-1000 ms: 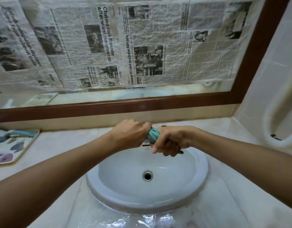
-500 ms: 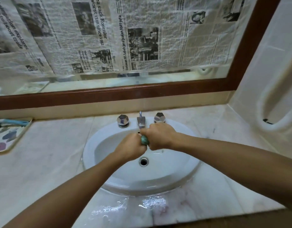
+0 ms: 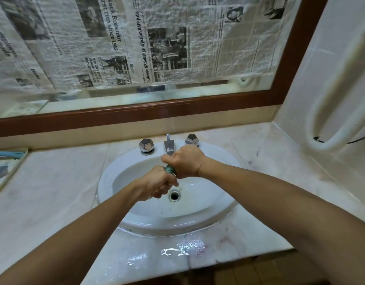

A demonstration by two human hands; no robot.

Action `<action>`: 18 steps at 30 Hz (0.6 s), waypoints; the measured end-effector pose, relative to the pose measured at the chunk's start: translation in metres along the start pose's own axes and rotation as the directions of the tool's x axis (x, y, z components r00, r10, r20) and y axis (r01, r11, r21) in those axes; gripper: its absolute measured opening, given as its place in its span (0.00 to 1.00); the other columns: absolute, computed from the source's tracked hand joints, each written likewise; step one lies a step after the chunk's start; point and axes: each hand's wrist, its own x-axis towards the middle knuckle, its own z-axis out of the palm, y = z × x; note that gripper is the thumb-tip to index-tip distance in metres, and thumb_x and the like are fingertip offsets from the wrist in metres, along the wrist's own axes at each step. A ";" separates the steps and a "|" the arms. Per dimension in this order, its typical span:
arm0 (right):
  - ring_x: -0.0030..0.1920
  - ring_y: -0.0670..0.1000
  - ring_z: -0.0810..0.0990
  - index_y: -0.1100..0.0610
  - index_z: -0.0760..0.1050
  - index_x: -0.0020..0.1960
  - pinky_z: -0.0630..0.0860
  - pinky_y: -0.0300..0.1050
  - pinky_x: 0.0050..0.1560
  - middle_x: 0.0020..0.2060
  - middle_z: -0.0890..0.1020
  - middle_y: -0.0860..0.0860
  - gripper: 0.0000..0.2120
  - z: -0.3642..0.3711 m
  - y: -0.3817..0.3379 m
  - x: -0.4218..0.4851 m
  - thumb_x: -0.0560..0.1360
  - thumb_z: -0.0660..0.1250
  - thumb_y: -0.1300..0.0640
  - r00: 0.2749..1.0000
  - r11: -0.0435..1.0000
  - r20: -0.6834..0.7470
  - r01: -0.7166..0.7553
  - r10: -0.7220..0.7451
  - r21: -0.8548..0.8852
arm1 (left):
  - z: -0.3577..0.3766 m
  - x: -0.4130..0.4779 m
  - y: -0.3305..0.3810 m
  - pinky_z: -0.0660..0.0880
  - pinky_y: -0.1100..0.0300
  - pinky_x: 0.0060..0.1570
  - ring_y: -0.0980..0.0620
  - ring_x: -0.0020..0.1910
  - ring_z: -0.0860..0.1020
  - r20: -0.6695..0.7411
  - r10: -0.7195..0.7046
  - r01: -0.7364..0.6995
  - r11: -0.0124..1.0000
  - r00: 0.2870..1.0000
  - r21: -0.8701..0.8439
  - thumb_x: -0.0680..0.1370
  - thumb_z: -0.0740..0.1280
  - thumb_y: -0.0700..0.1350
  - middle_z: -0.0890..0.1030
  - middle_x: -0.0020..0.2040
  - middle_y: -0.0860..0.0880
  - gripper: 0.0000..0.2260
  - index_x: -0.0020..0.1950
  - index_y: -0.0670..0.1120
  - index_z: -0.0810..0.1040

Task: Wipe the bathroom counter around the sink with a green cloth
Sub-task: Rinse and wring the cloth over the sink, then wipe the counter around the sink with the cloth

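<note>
Both my hands hold a twisted green cloth (image 3: 170, 169) over the white oval sink (image 3: 208, 210). My left hand (image 3: 157, 186) grips its near end above the drain (image 3: 174, 196). My right hand (image 3: 184, 161) grips its far end just in front of the chrome spout (image 3: 169, 146). Only a short knot of cloth shows between the fists. The pale marble counter (image 3: 54, 192) surrounds the sink, with wet shiny patches (image 3: 181, 248) at its front edge.
Two faceted chrome tap knobs (image 3: 146, 145) (image 3: 192, 140) flank the spout. A patterned tray (image 3: 4, 171) lies at the counter's left end. A wood-framed mirror (image 3: 136, 112) covered with newspaper stands behind. A white rail (image 3: 325, 140) and tiled wall close the right side.
The hands with the twisted cloth have dropped from in front of the taps to low over the basin, and the view has tilted down, revealing the taps and the counter's front edge.
</note>
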 end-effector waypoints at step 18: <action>0.28 0.49 0.68 0.55 0.72 0.37 0.65 0.43 0.30 0.28 0.72 0.49 0.16 0.028 -0.039 -0.108 0.65 0.77 0.48 0.754 0.354 0.555 -0.656 0.350 0.667 | 0.024 -0.002 -0.054 0.73 0.58 0.34 0.49 0.41 0.78 0.243 0.628 -0.419 0.146 0.739 0.896 0.76 0.58 0.57 0.80 0.47 0.51 0.16 0.57 0.50 0.76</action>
